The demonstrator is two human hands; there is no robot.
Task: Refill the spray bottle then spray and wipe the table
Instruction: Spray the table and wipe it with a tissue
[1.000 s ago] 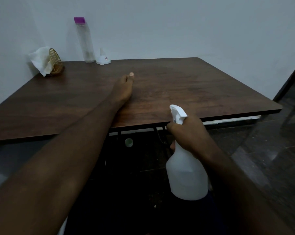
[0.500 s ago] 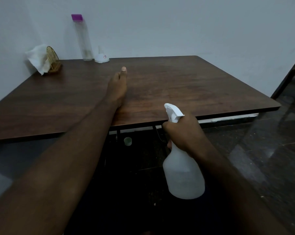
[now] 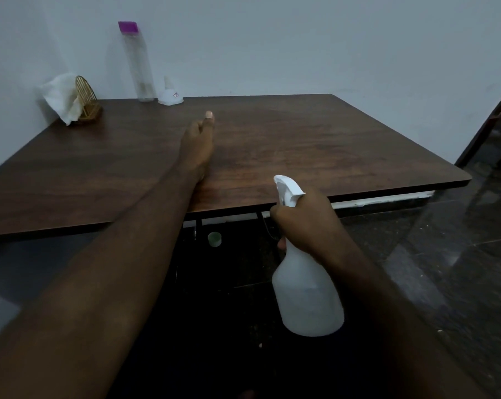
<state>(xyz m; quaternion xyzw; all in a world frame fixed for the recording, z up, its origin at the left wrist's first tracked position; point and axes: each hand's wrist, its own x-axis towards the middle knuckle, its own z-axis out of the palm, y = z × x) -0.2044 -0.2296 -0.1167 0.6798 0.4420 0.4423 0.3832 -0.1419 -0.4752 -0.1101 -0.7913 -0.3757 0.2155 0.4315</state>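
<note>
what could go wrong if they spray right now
The right hand holds the spray bottle low, at the table edge; mist may hit the edge or floor. The left hand rests on the tabletop near the nozzle's line and may get wet. The tissue sits far off for wiping.

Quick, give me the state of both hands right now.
Left hand: open, fingers straight, stretched out over the table.
Right hand: closed, gripping the spray bottle by its neck.

Left hand (image 3: pixel 197 148) outstretched, right hand (image 3: pixel 304 226) curled.
</note>
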